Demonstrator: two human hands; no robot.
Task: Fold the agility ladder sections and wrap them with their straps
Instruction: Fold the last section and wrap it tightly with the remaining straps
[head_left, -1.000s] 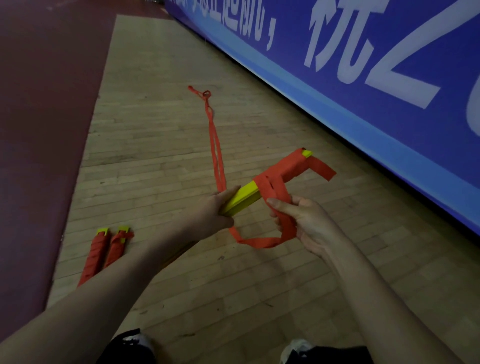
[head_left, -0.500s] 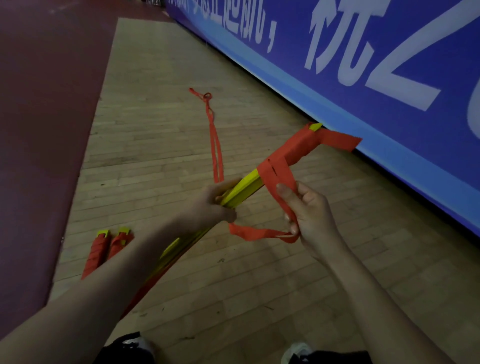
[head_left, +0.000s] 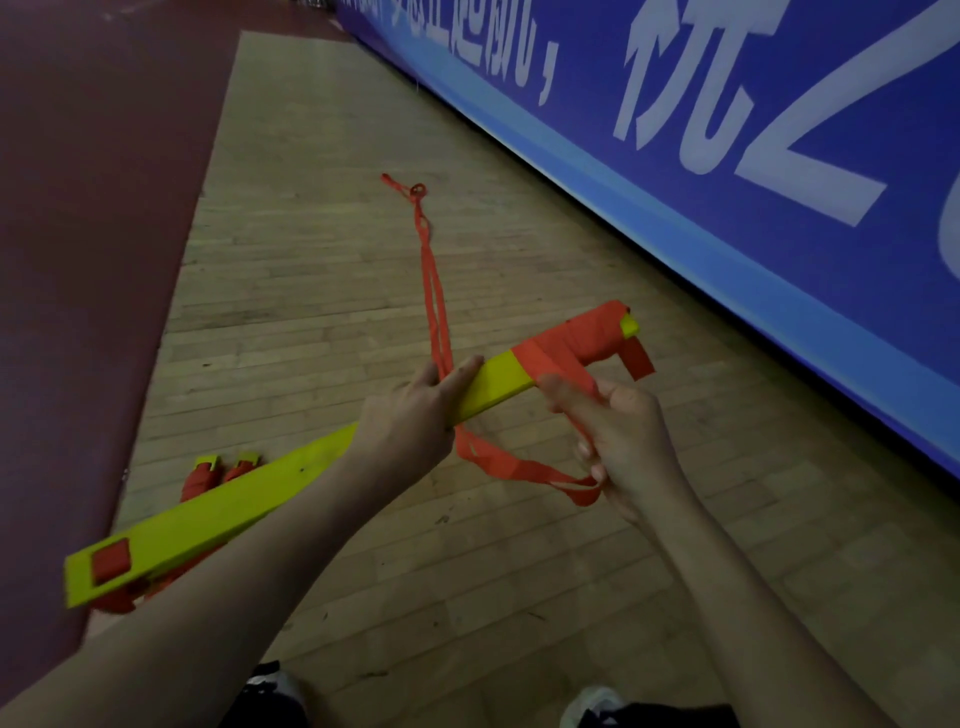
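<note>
The left hand (head_left: 410, 415) grips the yellow rungs (head_left: 291, 478) at mid-length and holds them above the wooden floor (head_left: 322, 260), far end tilted up. The orange strap (head_left: 519, 470) is wound round that far end. The right hand (head_left: 628, 431) is closed on the strap just below the wraps, with a slack loop hanging beneath. The strap's tail trails across the floor. Two wrapped bundles (head_left: 200, 480) lie at the left.
</note>
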